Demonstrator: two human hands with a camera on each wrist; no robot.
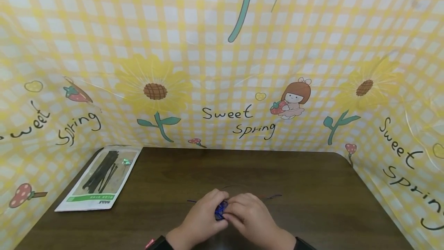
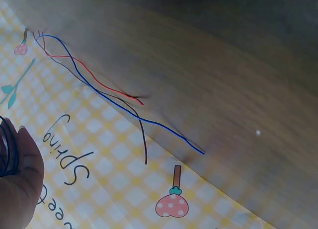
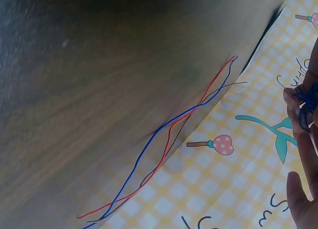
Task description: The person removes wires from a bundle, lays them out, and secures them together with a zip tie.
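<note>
At the frame's lower centre, I watched the left hand (image 1: 202, 215) and right hand (image 1: 254, 217) pinch a blue wire bundle (image 1: 220, 210); tugging, I judged, could tangle the loose wires (image 3: 158, 130).

In the head view, two hands show at bottom centre, one left hand (image 1: 202, 213) and one right hand (image 1: 252, 215), with one bundle of blue wire (image 1: 221, 210) between them. There is one tabletop (image 1: 312, 184) across the bottom and one white-bordered packet (image 1: 119, 188) at lower left. Printed on the checked sheeting (image 1: 208, 61) are two sunflower heads (image 1: 155, 92), three green stems (image 1: 241, 12), one girl figure (image 1: 295, 97), two strawberries (image 1: 77, 95), three yellow hearts (image 1: 261, 96), three polka-dot motifs (image 1: 24, 195) and three "Sweet Spring" captions (image 1: 254, 128). Across the centre of the left wrist view run three loose wires: one red wire (image 2: 94, 77), one blue wire (image 2: 164, 125), one dark wire (image 2: 144, 139). The right wrist view also shows three, one per colour.
</note>
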